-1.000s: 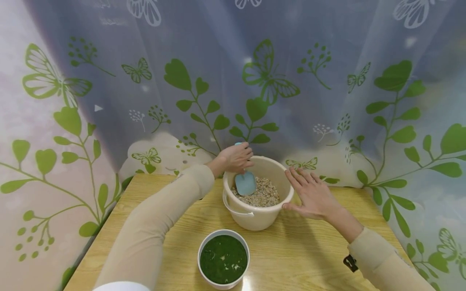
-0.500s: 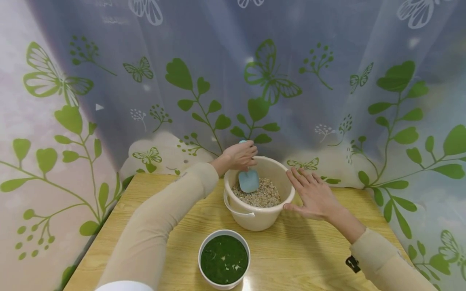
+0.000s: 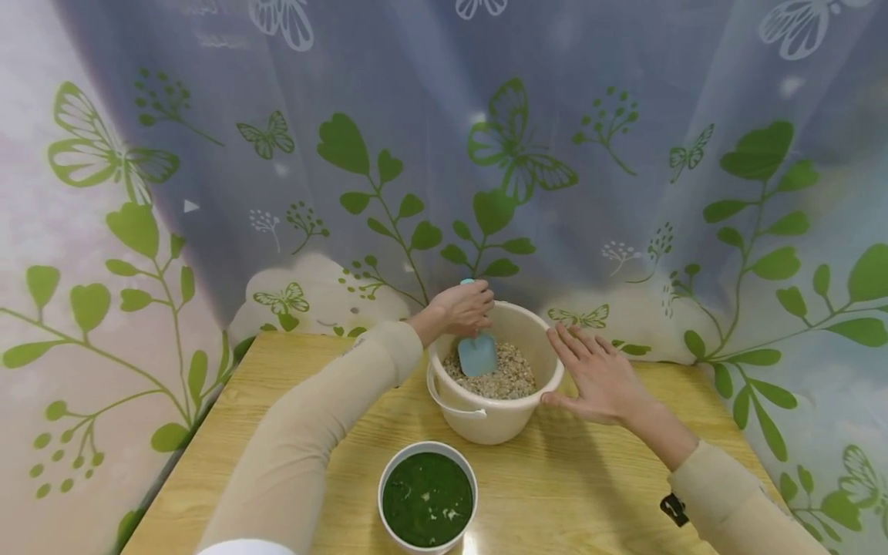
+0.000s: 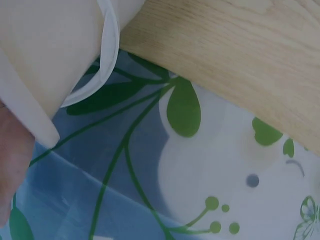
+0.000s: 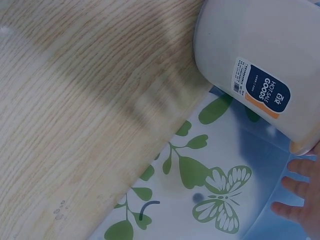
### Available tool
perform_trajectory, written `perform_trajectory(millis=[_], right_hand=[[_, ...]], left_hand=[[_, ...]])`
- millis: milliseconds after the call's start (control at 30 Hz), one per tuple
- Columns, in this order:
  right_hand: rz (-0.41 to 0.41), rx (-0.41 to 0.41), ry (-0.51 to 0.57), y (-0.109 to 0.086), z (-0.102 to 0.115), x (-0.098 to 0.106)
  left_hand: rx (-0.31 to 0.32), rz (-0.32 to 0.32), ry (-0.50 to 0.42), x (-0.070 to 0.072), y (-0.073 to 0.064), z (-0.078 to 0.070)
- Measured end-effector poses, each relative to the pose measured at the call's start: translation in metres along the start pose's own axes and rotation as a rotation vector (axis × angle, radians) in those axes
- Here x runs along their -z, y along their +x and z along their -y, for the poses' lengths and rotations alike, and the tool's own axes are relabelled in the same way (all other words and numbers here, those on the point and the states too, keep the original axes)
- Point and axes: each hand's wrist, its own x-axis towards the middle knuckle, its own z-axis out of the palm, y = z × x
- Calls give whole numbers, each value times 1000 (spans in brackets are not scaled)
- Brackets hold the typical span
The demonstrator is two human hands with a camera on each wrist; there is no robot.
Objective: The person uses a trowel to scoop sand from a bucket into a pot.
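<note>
A cream bucket (image 3: 489, 425) stands on the wooden table, part filled with small mixed gravel (image 3: 515, 374). My left hand (image 3: 463, 307) grips the handle of a light blue scoop (image 3: 477, 355) above the bucket's left side, and the scoop's blade dips to the gravel. My right hand (image 3: 598, 376) has its fingers spread, fingertips right at the bucket's right rim. Only the edge of the left hand (image 4: 12, 160) shows in the left wrist view. In the right wrist view, fingers (image 5: 295, 187) reach beside the bucket's rim, and a label (image 5: 261, 87) shows on its wall.
Nearer the front stands a round white tub (image 3: 428, 543) holding dark green liquid with pale bits floating on it. The bucket's white bail (image 3: 454, 407) hangs down its left front. Behind the table (image 3: 333, 486) hangs a curtain (image 3: 430, 116) printed with leaves and butterflies.
My left hand and the scoop have shifted slightly to the right inside the bucket. The right hand keeps its place at the rim.
</note>
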Motion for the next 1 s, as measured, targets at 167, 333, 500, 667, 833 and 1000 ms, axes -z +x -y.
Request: perform_trajectory(millis=[167,333,500,667,833,1000], right_hand=[[-4,-3,2,-1,-1,-1],[-9,-3,4,-1,0,-2],[-2,-4,7,-2,0,-3],[-1,-2,4,-2,0,-3],[-3,-1,5,-1,-1,-3],[-11,0,1,-1,-1,-3]], left_hand=[[15,5,-6,1,1,-4],[10,14,9,2,2,-7],[1,36,11,3,2,-11],[-20,22,-9,3,2,-16],[-23,-16,-23,3,1,-20],[-21,-43,-66,3,1,-22]])
